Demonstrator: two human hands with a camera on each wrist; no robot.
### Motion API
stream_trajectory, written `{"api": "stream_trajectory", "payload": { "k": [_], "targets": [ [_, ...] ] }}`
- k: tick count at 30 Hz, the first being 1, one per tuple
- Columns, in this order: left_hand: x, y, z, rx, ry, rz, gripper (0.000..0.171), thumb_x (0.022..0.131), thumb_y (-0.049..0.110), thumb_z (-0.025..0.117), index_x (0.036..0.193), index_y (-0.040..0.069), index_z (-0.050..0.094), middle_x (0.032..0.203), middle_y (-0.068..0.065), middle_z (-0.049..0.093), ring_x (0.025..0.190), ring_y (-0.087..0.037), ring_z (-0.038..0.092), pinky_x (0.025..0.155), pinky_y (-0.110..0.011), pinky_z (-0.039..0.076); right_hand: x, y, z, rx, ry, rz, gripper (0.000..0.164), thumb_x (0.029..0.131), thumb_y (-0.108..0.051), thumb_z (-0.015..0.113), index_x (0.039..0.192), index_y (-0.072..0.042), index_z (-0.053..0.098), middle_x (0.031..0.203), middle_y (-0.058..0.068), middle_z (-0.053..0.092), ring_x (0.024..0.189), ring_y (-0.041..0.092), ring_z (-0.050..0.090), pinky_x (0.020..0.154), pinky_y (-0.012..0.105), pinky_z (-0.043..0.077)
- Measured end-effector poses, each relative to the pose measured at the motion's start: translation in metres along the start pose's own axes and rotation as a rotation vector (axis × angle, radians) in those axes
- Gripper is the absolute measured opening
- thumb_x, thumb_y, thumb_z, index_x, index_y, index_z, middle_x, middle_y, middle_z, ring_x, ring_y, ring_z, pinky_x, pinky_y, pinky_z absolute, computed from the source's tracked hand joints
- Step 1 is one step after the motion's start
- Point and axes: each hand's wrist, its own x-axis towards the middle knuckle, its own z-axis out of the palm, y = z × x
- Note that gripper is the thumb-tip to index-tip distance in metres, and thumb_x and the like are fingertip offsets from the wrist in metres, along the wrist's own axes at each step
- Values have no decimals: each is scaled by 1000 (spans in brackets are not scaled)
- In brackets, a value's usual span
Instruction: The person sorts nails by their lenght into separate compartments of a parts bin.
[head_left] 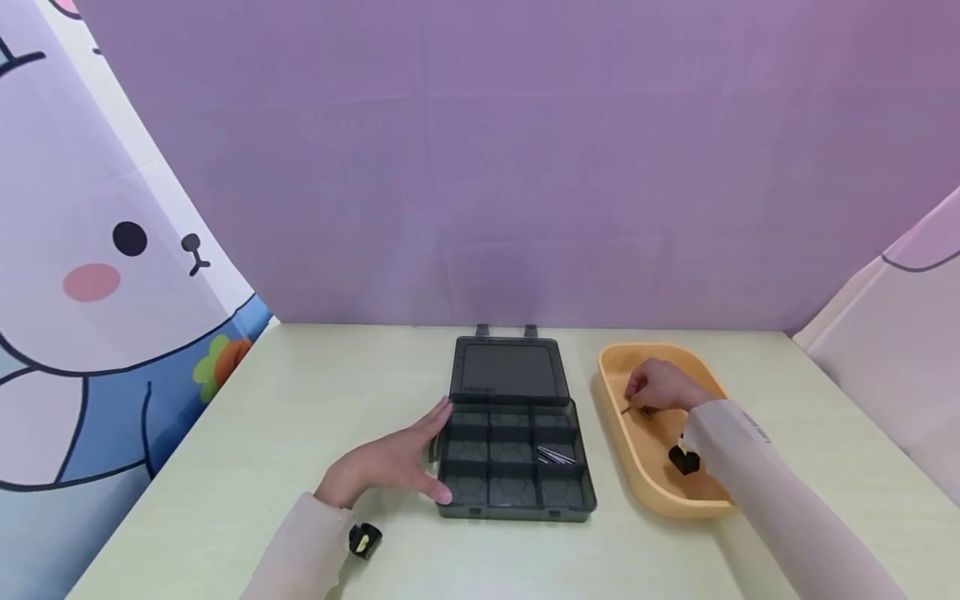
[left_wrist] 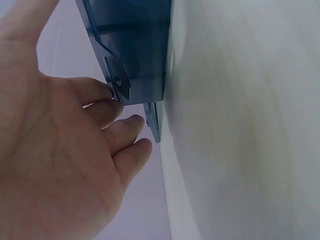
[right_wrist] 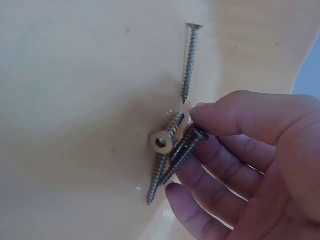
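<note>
A dark translucent compartment box [head_left: 513, 511] lies on the table with its lid [head_left: 512, 369] folded back. Several slim silver pieces [head_left: 555, 456] are in its right middle compartment. My left hand [head_left: 390, 460] spreads along the box's left side, thumb at the front corner; in the left wrist view its fingertips touch the side by a latch [left_wrist: 118, 77]. Inside the orange basin [head_left: 637, 467], my right hand [head_left: 663, 385] pinches a dark screw [right_wrist: 186, 150] near its head, between thumb and fingers. Brass-coloured screws [right_wrist: 161, 142] sit against it, and a single silver screw [right_wrist: 190, 62] lies apart.
The pale table [head_left: 337, 375] carries the box in the middle and the basin to its right. A purple backdrop [head_left: 480, 208] rises behind. A cartoon-printed cloth [head_left: 97, 350] hangs at the left. Black wrist devices [head_left: 365, 541] sit at both cuffs.
</note>
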Motion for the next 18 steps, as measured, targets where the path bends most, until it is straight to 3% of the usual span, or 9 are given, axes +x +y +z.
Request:
{"api": "stream_trajectory", "payload": {
  "k": [8, 18],
  "targets": [
    [0, 0, 0, -4, -3, 7, 121, 72, 47, 79, 153, 2, -1, 161, -12, -10, 147, -33, 3, 115, -53, 21, -2, 2, -3, 39, 2, -26, 9, 81, -3, 65, 86, 3, 68, 67, 4, 64, 57, 13, 55, 57, 26, 47],
    [-1, 2, 0, -3, -5, -1, 121, 73, 47, 79, 153, 2, -1, 161, -12, -10, 147, -33, 3, 115, -53, 21, -2, 2, -8, -31, 76, -105, 10, 81, -5, 65, 87, 2, 69, 82, 9, 69, 69, 11, 54, 64, 27, 47]
  ]
}}
